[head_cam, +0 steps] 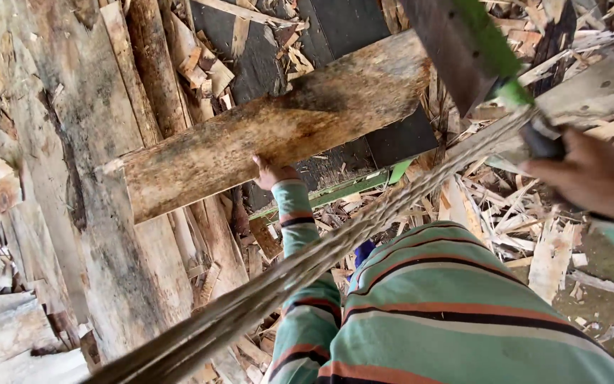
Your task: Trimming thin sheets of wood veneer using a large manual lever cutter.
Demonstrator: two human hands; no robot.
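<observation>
Across a log pile: left hand (pixel 273 173) gripping slanted plank (pixel 271 131) from below; right hand (pixel 591 178) clenched on dark tool handle (pixel 541 139), long blurred strip (pixel 307 270) mid-swing. Probably chopping; next needs steady aim.

Left hand (pixel 273 173): fingers hidden under the edge of the wooden slab (pixel 278 128); only knuckles and wrist show. Right hand (pixel 595 178): fingers wrapped out of sight round a dark handle (pixel 543 141). Long blade (pixel 300 267) motion-blurred, its edge unreadable, tip cut off at bottom frame edge. Dark green-edged plank (pixel 463 43) cut off at top. Floor under wood scraps (pixel 513 213) mostly hidden.
</observation>
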